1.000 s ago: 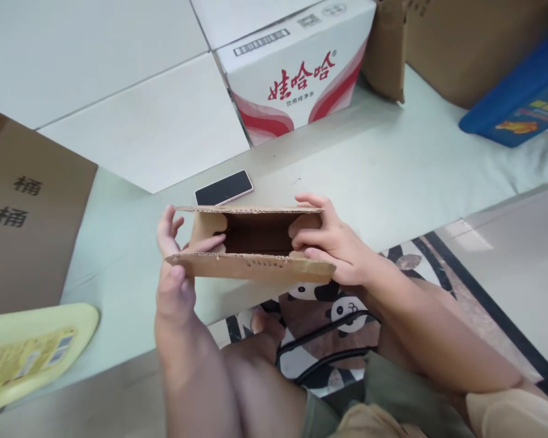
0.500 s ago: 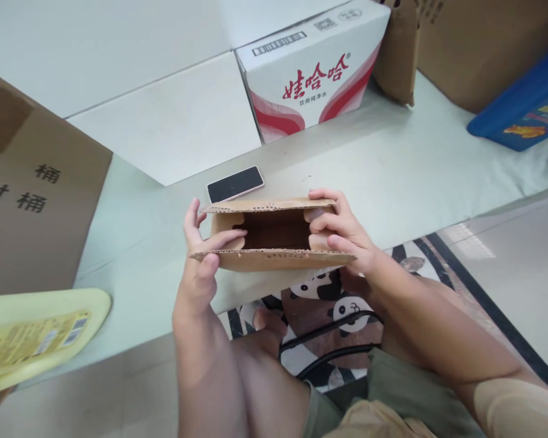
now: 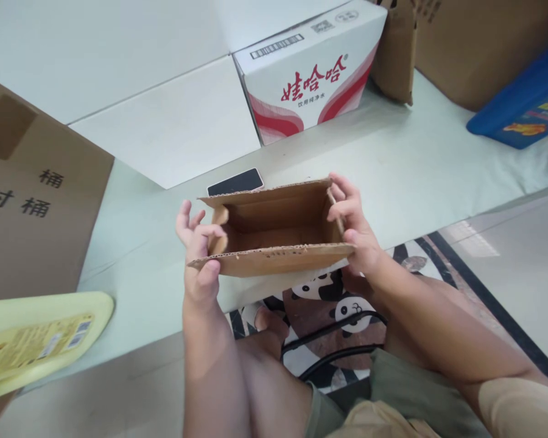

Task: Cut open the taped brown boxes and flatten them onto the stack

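Single head cam, on me, facing forward and steeply down. Close range: my left hand point(image 3: 201, 255), right hand point(image 3: 357, 225) and carton point(image 3: 278, 261) land mid-frame, lap point(image 3: 393, 383) at bottom centre from above. Table point(image 3: 420, 158) climbs toward frame right; printed white box point(image 3: 317, 91) farther off, top centre.

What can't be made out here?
In the head view:
Cardboard box: near inside, hidden by its near flap.
Phone: near side, hidden behind the cardboard box.
Blue container: cut off by right edge.
Yellow container: cut off by left edge; fine print too blurred to read.
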`<state>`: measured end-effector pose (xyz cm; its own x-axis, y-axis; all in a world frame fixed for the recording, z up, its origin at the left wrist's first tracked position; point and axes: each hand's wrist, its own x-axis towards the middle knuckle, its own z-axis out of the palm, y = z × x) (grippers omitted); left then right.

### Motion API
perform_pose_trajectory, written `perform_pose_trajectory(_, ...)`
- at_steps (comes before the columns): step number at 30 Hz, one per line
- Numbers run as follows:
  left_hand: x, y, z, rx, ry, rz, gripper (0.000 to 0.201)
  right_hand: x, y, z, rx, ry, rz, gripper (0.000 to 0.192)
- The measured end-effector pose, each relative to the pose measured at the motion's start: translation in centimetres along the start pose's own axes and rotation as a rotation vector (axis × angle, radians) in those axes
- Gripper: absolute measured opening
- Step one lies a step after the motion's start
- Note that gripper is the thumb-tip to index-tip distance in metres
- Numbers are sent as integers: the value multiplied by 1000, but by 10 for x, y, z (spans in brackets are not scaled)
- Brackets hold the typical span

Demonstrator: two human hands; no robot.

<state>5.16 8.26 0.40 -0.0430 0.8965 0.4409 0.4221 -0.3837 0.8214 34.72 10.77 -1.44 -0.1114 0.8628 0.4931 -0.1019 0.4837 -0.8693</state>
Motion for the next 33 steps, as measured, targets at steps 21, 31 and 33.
perform_pose_trajectory(21, 0, 19, 21, -343, 175, 30, 72, -2, 1, -9, 40, -70, 130, 96)
perform_pose_trajectory(31, 1, 25, 23, -431, 247, -37, 55, -3, 3, -5, 7, 46, 126, 76)
perform_pose_trajectory(33, 1, 27, 23, -482, 306, -51, 39, -3, 5, -4, 3, 129, 123, 68)
